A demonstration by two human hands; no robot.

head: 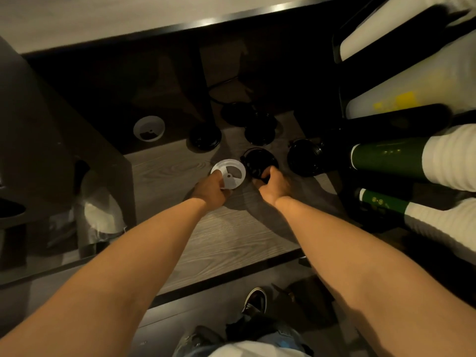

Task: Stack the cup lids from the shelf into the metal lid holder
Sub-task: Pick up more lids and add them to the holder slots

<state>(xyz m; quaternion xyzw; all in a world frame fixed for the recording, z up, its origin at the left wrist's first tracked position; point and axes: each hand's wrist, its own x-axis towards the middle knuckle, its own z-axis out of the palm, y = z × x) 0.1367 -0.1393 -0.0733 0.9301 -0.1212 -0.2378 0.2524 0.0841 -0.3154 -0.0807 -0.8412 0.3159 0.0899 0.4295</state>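
The wooden shelf (164, 171) is spread across the middle of the frame, and two bare forearms are stretched over it from the lower edge. The left hand (211, 188), at the centre, is closed on the near rim of a white lid (230, 173); the thumb is laid on the lid's top and the fingers are curled beneath. The right hand (274, 185), just to the right, is clamped with curled fingers on the near edge of a black lid (260, 162). The two lids are held side by side, their rims touching or nearly so. Whether either is raised off the shelf cannot be told. The white lid is seen as a round disc with a raised rim, a small central hole and a wedge-shaped mark. More black lids (260, 132) are scattered behind the hands, and a second white lid (149, 128) is set in the dark recess at upper left.
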